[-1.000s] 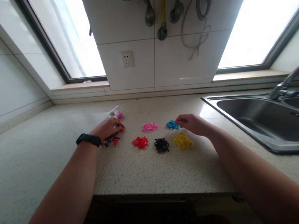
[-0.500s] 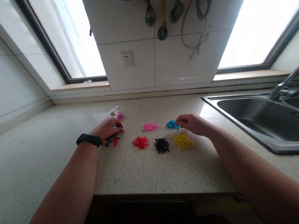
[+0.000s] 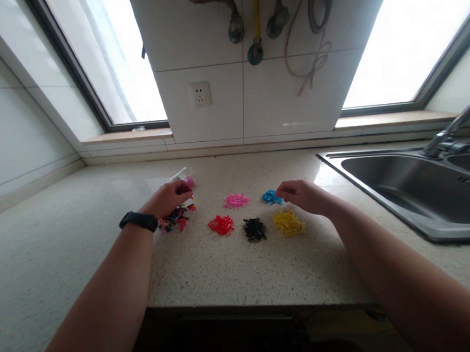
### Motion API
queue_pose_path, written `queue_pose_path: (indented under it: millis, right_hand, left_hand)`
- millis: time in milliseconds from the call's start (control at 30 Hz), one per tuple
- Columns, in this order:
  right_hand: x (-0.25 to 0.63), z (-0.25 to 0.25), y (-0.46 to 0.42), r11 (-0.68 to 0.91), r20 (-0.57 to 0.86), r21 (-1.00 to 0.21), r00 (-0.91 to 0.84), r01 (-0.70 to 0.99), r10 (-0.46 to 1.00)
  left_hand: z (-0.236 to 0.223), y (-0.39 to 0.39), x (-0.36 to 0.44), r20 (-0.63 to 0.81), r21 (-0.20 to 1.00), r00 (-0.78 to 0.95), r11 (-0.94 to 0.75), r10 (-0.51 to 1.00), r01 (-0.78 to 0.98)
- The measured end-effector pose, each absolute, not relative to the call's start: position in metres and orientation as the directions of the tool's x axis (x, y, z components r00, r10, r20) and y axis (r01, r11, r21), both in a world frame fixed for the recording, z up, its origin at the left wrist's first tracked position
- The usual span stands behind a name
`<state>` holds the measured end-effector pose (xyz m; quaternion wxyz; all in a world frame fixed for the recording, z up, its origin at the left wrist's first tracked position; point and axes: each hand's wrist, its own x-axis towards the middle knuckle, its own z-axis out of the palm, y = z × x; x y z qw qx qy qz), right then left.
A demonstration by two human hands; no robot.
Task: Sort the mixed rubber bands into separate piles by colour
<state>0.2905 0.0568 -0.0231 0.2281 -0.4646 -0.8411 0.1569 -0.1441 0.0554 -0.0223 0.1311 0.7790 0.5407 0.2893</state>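
My left hand (image 3: 172,197), with a dark band on its wrist, hovers over a mixed pile (image 3: 176,220) of small thin pieces in several colours. Its fingers are pinched; anything between them is too small to make out. At the right edge of the blue pile (image 3: 271,197) is my right hand (image 3: 298,194), its fingertips pressed together and their contents hidden. Between the hands lie a pink pile (image 3: 237,200), a red pile (image 3: 221,225) and a black pile (image 3: 255,229). The yellow pile (image 3: 288,222) sits just below my right hand.
Behind my left hand lies a clear plastic bag (image 3: 177,174) with something pink (image 3: 189,180) beside or in it. A steel sink (image 3: 415,227) with a faucet (image 3: 444,140) is set into the speckled countertop (image 3: 242,277) at right. A tiled wall (image 3: 222,112) stands behind.
My left hand has lifted and shifted slightly away from me, uncovering more of the mixed pile and covering part of the bag. My right hand stays by the blue pile.
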Motion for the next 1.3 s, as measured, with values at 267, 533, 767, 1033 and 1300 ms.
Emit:
queue_pose_path:
  millis: [267,533,767,1033,1300]
  right_hand:
    - [0.291,-0.023,0.057,0.512,0.230,-0.471,-0.461,0.718,0.857]
    - [0.291,-0.022,0.056,0.526,0.237,-0.470,-0.472,0.709,0.849]
    - [0.290,-0.021,0.056,0.532,0.237,-0.460,-0.479,0.710,0.845]
    - [0.291,-0.022,0.056,0.530,0.238,-0.460,-0.476,0.713,0.847]
    - [0.288,-0.019,0.053,0.550,0.249,-0.443,-0.492,0.708,0.834]
  left_hand:
    - [-0.025,0.057,-0.150,0.277,0.530,0.218,-0.339,0.936,0.777]
    - [-0.020,0.054,-0.140,0.322,0.591,0.230,-0.385,0.918,0.709]
    - [-0.007,0.039,-0.111,0.337,0.827,0.236,-0.407,0.911,0.388]
    - [0.000,0.020,-0.077,0.293,0.951,0.262,-0.309,0.919,0.020]
    - [0.008,0.009,-0.066,0.290,0.954,0.324,-0.297,0.900,-0.029]
